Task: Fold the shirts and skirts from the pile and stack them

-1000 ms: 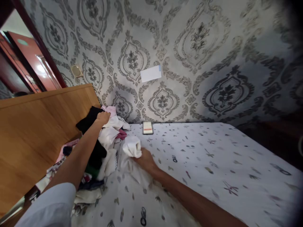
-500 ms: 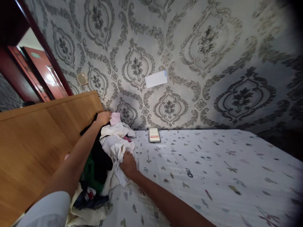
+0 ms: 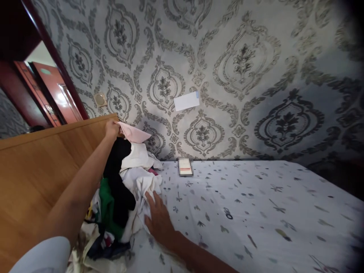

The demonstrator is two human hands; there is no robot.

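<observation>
At the far end of a heap of clothes, my left hand [image 3: 112,129] is closed on a corner of a pale pink cloth [image 3: 135,133], holding it up beside the wooden board. The rest of that cloth hangs toward the wall. My right hand [image 3: 159,219] lies with fingers apart at the heap's right edge, its fingertips by crumpled white clothes [image 3: 142,178]. Black clothing [image 3: 118,182] and a green garment [image 3: 107,206] lie left of the white ones. Nearer to me are a dark blue garment [image 3: 109,246] and cream cloth [image 3: 113,263].
The heap rests on a bed with a white patterned sheet [image 3: 244,212], against a wooden headboard [image 3: 57,163]. A small blurred box [image 3: 185,167] sits by the wallpapered wall [image 3: 204,68]. A white paper [image 3: 187,101] is on the wall, with a switch plate [image 3: 100,99] farther left.
My left hand has lifted the pink cloth up and left, and more of it shows. My right hand has let go of the white cloth, moved slightly toward me, and spread its fingers.
</observation>
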